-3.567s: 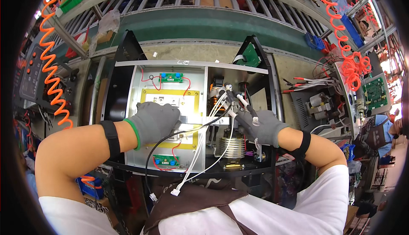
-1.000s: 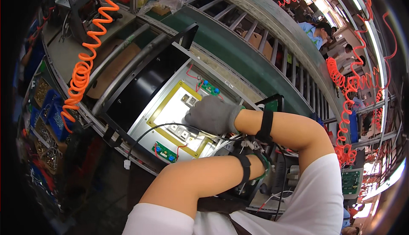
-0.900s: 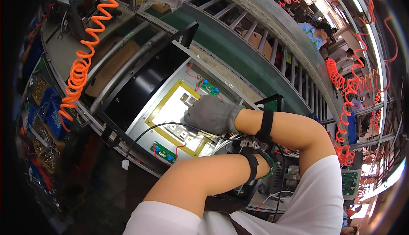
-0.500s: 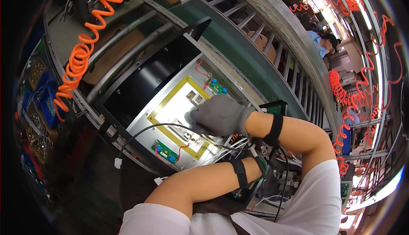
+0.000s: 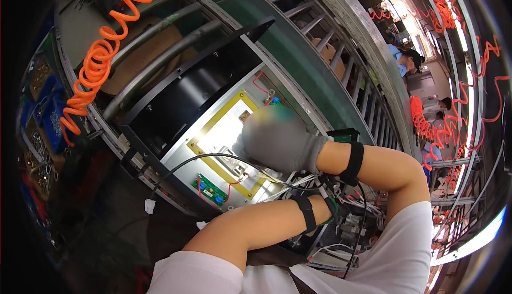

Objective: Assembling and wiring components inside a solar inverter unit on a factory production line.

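Observation:
My right hand (image 5: 280,140), in a grey glove, is over the right side of a metal panel (image 5: 178,155) inside a black-sided case (image 5: 186,99). Motion blur smears its fingers, and whether they hold anything is hidden. Close by it are a bright plate with a yellow border (image 5: 205,158) and a pale metal fitting (image 5: 230,161). My left forearm (image 5: 266,222) crosses below the panel, and its hand is lost among cables (image 5: 341,198) to the right. A green circuit board with blue parts (image 5: 212,190) sits at the panel's near edge.
A black cable (image 5: 194,157) loops over the panel, ending in a white connector (image 5: 150,206). An orange coiled hose (image 5: 98,59) hangs at left. Bins of small metal parts (image 5: 40,144) stand far left. A roller conveyor (image 5: 325,43) runs behind; another person (image 5: 408,62) is beyond it.
My right hand has shifted a little up and right off the panel's middle and is now blurred. My left forearm keeps nearly the same place. The whole view has moved slightly.

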### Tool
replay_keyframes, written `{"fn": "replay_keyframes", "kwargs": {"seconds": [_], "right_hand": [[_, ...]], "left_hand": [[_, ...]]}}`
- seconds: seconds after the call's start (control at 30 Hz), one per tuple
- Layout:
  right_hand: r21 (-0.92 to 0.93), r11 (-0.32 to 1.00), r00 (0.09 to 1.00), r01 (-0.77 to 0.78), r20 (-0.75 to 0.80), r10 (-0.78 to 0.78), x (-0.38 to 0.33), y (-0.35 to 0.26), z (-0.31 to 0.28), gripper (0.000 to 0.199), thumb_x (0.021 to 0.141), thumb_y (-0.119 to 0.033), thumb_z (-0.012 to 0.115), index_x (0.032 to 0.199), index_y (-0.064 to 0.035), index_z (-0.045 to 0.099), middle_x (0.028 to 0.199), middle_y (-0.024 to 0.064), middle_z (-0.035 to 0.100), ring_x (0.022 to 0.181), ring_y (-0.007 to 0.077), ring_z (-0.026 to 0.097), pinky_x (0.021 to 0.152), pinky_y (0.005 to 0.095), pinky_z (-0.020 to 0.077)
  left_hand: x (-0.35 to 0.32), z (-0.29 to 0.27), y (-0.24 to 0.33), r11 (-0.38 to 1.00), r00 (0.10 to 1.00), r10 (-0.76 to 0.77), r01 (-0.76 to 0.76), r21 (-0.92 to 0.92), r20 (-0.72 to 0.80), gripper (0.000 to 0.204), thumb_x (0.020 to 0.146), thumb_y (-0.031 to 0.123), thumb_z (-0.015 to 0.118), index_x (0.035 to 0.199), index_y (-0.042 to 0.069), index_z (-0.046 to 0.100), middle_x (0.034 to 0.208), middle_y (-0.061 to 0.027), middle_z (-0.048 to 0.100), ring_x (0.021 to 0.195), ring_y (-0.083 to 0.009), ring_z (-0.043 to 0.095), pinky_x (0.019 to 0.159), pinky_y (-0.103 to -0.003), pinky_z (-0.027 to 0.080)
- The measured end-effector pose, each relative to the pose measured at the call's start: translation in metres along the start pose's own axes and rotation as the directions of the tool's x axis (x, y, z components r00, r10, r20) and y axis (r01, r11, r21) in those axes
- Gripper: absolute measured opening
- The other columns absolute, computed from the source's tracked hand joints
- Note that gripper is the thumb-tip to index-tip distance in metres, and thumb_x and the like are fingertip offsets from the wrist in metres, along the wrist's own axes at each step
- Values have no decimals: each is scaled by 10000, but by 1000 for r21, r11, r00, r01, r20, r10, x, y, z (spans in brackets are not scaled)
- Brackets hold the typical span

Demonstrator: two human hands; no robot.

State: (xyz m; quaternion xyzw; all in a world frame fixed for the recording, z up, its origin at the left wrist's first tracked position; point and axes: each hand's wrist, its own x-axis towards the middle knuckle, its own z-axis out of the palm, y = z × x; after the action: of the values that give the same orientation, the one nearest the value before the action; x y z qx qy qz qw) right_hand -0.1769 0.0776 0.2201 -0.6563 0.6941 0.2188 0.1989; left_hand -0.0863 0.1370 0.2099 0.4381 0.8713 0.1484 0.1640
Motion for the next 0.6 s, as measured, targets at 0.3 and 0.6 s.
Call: {"fn": "replay_keyframes", "kwargs": {"seconds": [0.3,0.6], "right_hand": [[299,924,968,-236,-13,251,1,-13,8,163,830,-185,487,908,-54,544,729,123,610,711,299,638,645,422,476],[-47,999,998,-21,-61,19,0,-6,-2,118,771,-152,530,817,-50,568,734,89,608,748,242,631,733,361,485]], "left_hand": [[6,-3,0,998,998,60,-60,11,4,307,791,211,586,1051,72,673,1053,-146,640,994,-295,590,796,-427,496],[4,3,2,997,997,78,-78,5,11,304,789,208,586,1045,70,674,1044,-147,642,982,-297,594,792,-426,497]]}}
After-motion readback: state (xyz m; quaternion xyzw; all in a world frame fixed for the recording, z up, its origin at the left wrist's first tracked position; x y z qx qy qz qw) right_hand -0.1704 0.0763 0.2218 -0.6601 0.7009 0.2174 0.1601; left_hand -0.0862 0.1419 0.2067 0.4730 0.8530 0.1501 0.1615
